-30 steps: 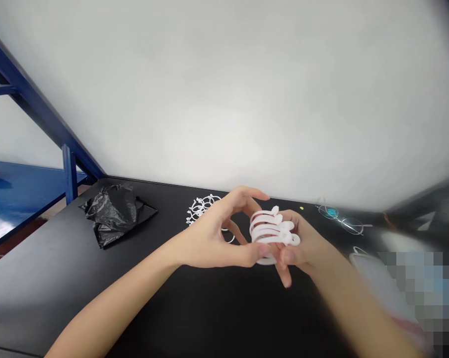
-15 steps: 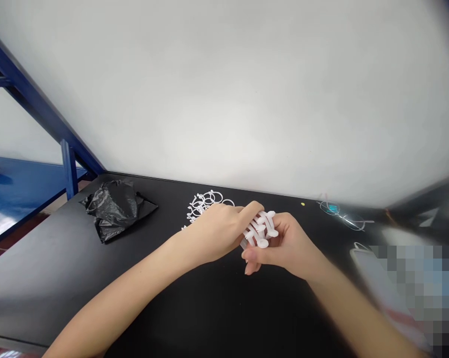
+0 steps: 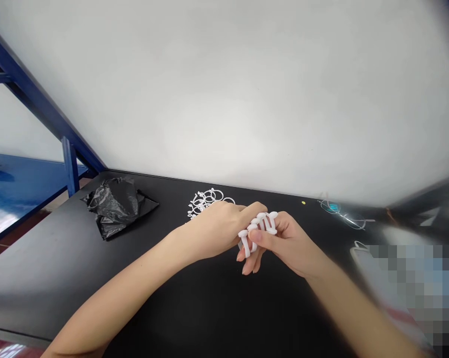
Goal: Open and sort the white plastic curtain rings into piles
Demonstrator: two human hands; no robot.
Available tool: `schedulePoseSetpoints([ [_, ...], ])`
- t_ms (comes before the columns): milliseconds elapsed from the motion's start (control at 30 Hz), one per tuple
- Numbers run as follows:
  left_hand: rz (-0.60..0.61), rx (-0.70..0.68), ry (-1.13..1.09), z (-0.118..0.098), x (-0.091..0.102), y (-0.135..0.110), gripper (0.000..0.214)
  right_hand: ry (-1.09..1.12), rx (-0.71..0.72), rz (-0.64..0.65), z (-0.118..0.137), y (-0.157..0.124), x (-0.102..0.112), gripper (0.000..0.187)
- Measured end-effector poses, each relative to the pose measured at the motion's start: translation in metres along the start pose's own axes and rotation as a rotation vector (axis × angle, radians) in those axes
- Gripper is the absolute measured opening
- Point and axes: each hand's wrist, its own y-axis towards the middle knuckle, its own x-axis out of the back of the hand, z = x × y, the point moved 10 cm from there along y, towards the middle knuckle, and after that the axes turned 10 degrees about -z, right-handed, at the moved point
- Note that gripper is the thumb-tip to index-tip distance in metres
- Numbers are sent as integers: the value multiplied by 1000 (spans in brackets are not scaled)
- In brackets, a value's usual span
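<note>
**A:** What work was in the hands at this moment?

**B:** The person was handling a small bundle of white plastic loops (image 3: 258,229) with both bare hands. In my judgement, this was a step of arranging the bundle, because nothing showed it was being put down.

**A:** Where exactly was the bundle?

**B:** It was between the two hands, over the black bench (image 3: 41,278). It seemed lifted, but I could not be sure that it did not touch the bench. Several round heads stood in a row at its top.

**A:** And the hands, were they open?

**B:** No, neither hand was released. The left hand (image 3: 217,231) was half closed, and its fingers (image 3: 255,211) pressed the bundle from the left side. The right hand (image 3: 289,243) was curled, and its thumb (image 3: 257,236) lay across the front of the loops. Both were grasping the bundle.

**A:** What did the next move call for?

**B:** I judged that it called for a steady pinch, because the loops were held mostly by the fingers and could slip.

**A:** What else was near?

**B:** A pile of similar loops (image 3: 205,201) lay on the bench just behind the left hand. A crumpled black plastic bag (image 3: 114,209) lay farther left, and a pair of glasses (image 3: 343,216) lay to the right.
</note>
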Motion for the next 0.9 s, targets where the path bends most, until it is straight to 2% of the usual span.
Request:
schedulePoseSetpoints([
  [100,-6,-17,-84,-1,3,0,18,2,3,162,7,-8,-10,35],
  [167,-28,-38,-93,-3,6,0,19,-2,-14,200,9,-11,-10,37],
  [333,-67,-80,55,-3,4,-1,9,-3,-34,123,3,-7,-8,45],
  [467,-45,-73,167,2,-1,-1,11,13,-14,36,1,-4,-6,50],
  [600,-50,-78,174,2,0,-1,11,-5,27,-25,4,-5,-2,48],
  [733,-66,-83,152,-1,3,-1,8,-68,66,-2,7,-6,-5,36],
  [900,-95,-124,124,-5,6,-1,22,-94,90,-81,9,-4,-2,30],
])
